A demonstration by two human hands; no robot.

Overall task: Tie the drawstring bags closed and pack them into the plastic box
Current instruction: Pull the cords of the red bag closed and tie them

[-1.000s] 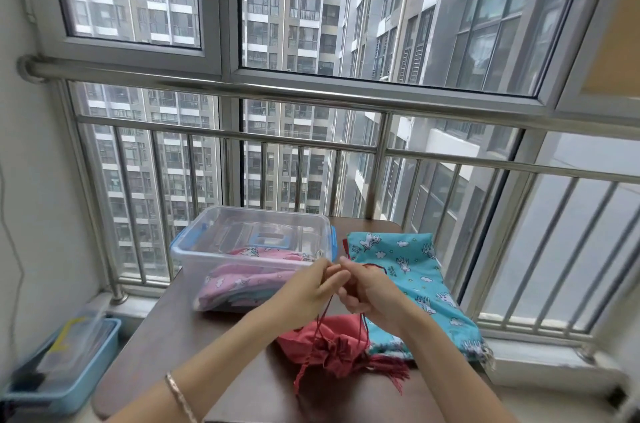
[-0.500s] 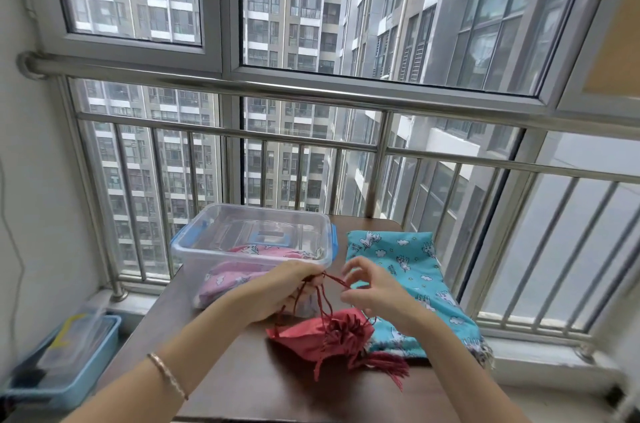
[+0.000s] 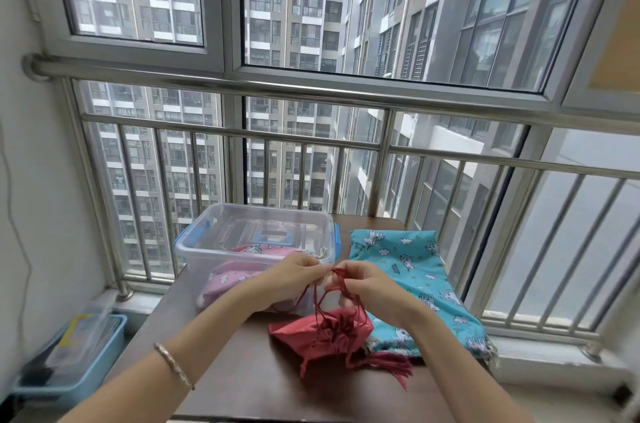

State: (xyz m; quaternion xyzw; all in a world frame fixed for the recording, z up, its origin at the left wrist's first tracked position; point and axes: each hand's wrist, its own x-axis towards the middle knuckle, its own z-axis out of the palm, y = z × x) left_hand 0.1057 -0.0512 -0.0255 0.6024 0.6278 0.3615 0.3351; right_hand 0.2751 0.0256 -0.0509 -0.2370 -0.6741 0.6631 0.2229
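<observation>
Floor bin: a light blue bin (image 3: pixel 116 343) sits on the floor left of the table, with a clear container in it.
Table: a dark brown table (image 3: pixel 242 384) stands against the metal railing (image 3: pixel 311 91) and the window.
Bracelet: a thin silver bracelet (image 3: pixel 173 365) circles the left wrist, above the table's front-left corner.
Plastic box: the clear plastic box (image 3: pixel 201 259), with blue latches at both ends, stands open at the table's far-left corner.
Pink bag: a pink printed bag (image 3: pixel 228 278) lies inside the box against its front wall.
Left hand: the left hand (image 3: pixel 294 278) hangs in front of the box's right end, fingers curled and pinching the red cord.
Drawstring: the red drawstring (image 3: pixel 341 273) loops up between the two hands and runs down to the bag's gathered mouth.
Red bag: the red bag (image 3: pixel 308 332) lies on the table near its middle, mouth cinched, tassels trailing toward the front edge; it is outside the box, and its right side overlaps the teal bag.
Right hand: the right hand (image 3: pixel 375 291) is close beside the left, fingertips nipping the same cord above the bag.
Teal bag: a teal unicorn-print bag (image 3: pixel 412 259) lies flat along the table's right edge.
</observation>
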